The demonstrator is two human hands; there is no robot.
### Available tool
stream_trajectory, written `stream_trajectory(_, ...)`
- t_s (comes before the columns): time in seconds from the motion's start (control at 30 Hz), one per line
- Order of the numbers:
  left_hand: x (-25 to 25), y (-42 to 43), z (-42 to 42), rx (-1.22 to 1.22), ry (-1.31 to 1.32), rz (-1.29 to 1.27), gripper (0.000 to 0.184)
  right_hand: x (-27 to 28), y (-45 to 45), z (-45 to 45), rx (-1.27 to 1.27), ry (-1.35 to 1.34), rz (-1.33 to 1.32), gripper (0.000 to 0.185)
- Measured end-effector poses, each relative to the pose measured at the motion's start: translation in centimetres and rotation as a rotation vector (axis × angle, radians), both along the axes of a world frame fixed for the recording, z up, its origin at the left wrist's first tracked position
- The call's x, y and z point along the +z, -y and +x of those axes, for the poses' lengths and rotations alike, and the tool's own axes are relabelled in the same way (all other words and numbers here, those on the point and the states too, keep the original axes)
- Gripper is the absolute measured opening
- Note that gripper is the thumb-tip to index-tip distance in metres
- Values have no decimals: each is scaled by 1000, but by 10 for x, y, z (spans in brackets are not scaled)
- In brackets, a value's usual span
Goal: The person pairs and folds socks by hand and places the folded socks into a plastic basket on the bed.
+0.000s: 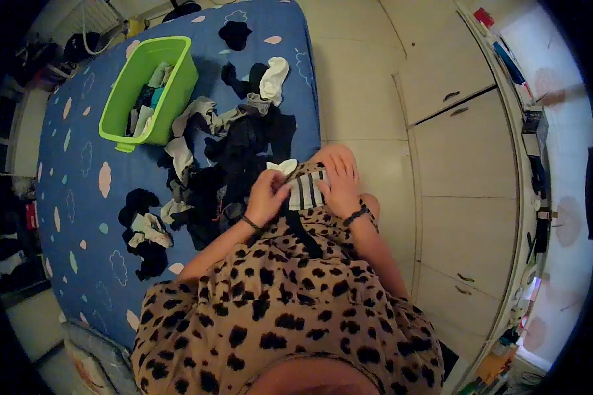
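Observation:
Across my lap lies a white sock with dark stripes (306, 190). My left hand (267, 199) has its fingers bent together at the left end of this sock, beside a white piece of cloth (282, 166). My right hand (340, 184) lies flat over the knee, fingers stretched, its thumb touching the sock's right side. A black sock (303, 237) is draped on the leopard-print garment just below. To the left, a heap of dark and grey socks (240, 141) spreads over the bed.
A green plastic bin (190, 69) with rolled socks inside stands on the blue bed sheet (92, 217). A white sock (274, 80), a black bundle (234, 35) and a smaller sock pile (150, 230) lie around it. Pale cabinets (464, 230) line the right side past the tiled floor.

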State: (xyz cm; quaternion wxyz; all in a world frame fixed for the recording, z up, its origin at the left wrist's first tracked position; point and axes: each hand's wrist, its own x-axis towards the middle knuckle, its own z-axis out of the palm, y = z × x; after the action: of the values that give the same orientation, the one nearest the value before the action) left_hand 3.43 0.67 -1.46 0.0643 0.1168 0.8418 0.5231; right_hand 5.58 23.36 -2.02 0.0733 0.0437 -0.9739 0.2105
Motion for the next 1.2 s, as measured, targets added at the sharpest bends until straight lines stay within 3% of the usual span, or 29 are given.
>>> stream_trajectory(0.03,-10,7,-3,63,193,118,16,-3,3,0,33,49,57,58)
stream_trajectory(0.17,-15,14,-9,57,264,208,22,3,1,-3,42,104,-7,56)
stream_trajectory(0.3,-2,0,-10,-135,250,11,23,-5,-2,-1,18,121,30,54)
stream_trajectory(0.37,-34,2,-12,-166,260,101,25,-4,-1,0,37,86,-9,52)
stream_trajectory(0.43,-38,2,-13,-165,415,400,30,-10,-3,2,37,84,3,51)
stream_trajectory(0.47,-39,4,-10,-171,412,400,30,-11,-3,1,44,76,16,51)
stream_trajectory(0.57,6,8,-2,-302,268,189,40,-13,-4,0,26,90,25,59)
stream_trajectory(0.63,50,6,-1,-352,-373,-204,49,-3,-3,3,25,68,31,60)
stream_trajectory(0.67,49,13,-8,-552,-452,-254,59,3,-4,2,29,43,32,60)
stream_trajectory(0.8,62,22,-8,-797,-552,-558,52,45,4,27,43,-4,-119,60)
stream_trajectory(0.97,15,20,-19,-764,-688,-362,36,43,14,55,247,25,-133,48)
stream_trajectory(1.03,16,12,-25,-774,-695,-285,32,40,10,54,218,-48,-144,43)
stream_trajectory(1.2,33,5,-22,-761,-714,-233,25,23,-4,57,-125,-71,-177,55)
